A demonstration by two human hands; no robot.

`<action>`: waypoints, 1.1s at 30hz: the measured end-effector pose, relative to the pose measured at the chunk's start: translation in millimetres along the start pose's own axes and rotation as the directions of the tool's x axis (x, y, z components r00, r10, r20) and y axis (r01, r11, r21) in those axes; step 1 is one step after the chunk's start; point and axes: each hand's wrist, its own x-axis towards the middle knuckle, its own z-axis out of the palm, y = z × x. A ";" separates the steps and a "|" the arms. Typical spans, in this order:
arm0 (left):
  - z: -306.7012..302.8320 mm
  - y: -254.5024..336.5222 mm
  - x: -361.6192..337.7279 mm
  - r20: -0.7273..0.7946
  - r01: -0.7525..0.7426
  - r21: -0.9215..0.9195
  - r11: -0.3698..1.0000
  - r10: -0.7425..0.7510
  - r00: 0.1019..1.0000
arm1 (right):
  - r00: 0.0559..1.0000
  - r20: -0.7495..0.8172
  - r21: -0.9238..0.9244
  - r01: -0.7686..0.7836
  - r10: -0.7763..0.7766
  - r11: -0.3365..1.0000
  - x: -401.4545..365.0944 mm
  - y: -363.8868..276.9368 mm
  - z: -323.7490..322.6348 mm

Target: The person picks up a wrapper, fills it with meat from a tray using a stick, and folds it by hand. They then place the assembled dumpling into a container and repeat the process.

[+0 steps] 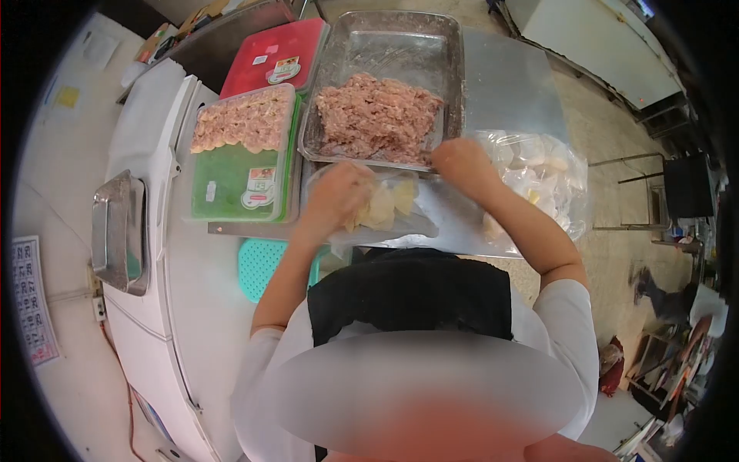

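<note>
A mound of pink minced meat (377,115) lies in a deep metal tray (392,38). My right hand (462,165) is closed at the tray's near right corner, by the meat. A small dark tip shows at its fingers, too little to name. My left hand (339,196) is curled with fingers together, left of a stack of pale yellow dough wrappers (381,208) near the table's front edge. What it holds, if anything, is hidden. Further left, filled dumplings (240,119) cover the far part of a green-based plastic tray (235,185).
A red-lidded box (273,58) stands behind the green tray. Plastic bags with pale contents (535,181) lie at the right of the metal table (512,85). A turquoise perforated basket (262,269) sits below the table's front left edge.
</note>
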 end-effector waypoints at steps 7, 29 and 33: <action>107.6 8.4 10.1 0.178 -0.254 0.518 0.817 0.187 0.966 | 0.976 0.214 0.008 -0.050 0.047 0.999 14.6 48.8 -45.8; 100.3 9.0 55.2 0.367 -0.229 0.252 0.940 0.126 0.922 | 0.972 0.234 0.169 -0.035 -0.006 0.985 8.1 21.7 4.2; 107.5 -22.4 29.4 0.350 -0.360 0.382 0.851 0.228 0.909 | 0.961 0.220 0.300 -0.229 0.167 0.926 12.1 30.4 -15.6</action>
